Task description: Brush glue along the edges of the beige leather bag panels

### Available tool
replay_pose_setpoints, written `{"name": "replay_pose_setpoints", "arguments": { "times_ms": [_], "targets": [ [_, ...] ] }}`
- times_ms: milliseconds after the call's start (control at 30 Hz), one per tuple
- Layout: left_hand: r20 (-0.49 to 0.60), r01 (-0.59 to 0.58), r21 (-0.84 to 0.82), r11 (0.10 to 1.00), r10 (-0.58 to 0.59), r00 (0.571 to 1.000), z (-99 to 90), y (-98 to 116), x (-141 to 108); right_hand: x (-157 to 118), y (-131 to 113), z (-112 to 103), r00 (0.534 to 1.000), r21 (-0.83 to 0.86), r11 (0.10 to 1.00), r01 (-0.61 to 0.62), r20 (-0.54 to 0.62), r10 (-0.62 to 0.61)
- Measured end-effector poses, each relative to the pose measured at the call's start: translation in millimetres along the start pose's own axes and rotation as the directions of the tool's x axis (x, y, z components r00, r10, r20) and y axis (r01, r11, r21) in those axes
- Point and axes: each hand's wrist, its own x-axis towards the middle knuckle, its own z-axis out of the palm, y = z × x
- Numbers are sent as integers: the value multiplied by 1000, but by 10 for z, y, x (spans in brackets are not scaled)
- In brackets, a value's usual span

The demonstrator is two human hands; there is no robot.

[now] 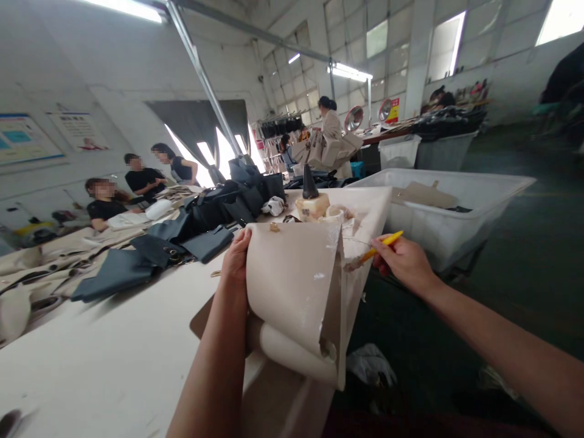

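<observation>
My left hand (235,258) grips the left edge of a beige leather bag piece (292,274), with the thumb at its upper corner. The piece is folded and curls under at the bottom; a small gold metal fitting (274,227) sits near its top. My right hand (404,261) is closed around a brush (369,253) with a yellow handle. The bristles point left and lie at the piece's right edge, where whitish smears show. Whether they touch the edge I cannot tell. Behind the piece, a black cone-shaped nozzle (309,182) tops a pale container (312,207).
The white table (114,359) carries dark blue bag pieces (132,267) and beige pieces (27,267) at left. A large white plastic bin (438,219) stands right of the table with a beige piece inside. A plastic bag (371,365) lies low on the floor. Several people work farther back.
</observation>
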Motion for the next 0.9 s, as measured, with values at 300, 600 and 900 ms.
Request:
{"name": "replay_pose_setpoints", "arguments": {
  "times_ms": [300,600,900],
  "targets": [
    [-75,36,-138,990,-47,996,-44,-55,0,10,24,76,958,-176,983,44,285,8],
    [-75,40,-152,988,-52,996,-92,-134,28,30,-83,70,965,-220,971,91,259,-32],
    [-109,86,-176,981,-106,988,-136,-180,52,178,-45,129,970,-239,964,117,238,-58]
  ]
}}
